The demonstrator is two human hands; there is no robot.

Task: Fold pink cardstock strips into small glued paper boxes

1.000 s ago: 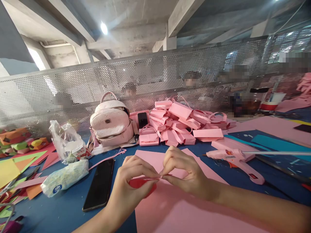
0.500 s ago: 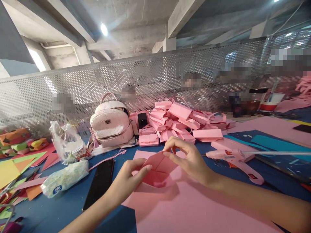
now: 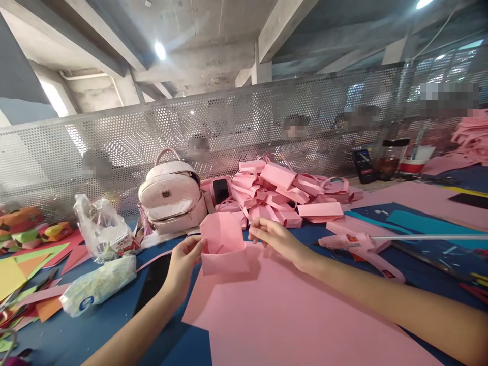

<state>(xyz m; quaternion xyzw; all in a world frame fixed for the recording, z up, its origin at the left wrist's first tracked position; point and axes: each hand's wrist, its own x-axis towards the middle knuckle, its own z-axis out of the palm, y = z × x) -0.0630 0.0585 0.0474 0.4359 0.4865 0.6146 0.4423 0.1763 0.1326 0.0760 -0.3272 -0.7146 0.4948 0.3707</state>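
My left hand pinches the pink paper bag by its left edge, upright above the pink sheet. My right hand touches its right rim, fingers loosely curled. Glue gun lies right; its label is unreadable.

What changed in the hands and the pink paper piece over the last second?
A second ago both hands pinched the folded pink paper flat between them. It has since opened into a small upright pocket. The left hand holds its left edge; the right hand has let go and hovers beside it. The large pink sheet, glue gun, backpack and black phone stayed put.
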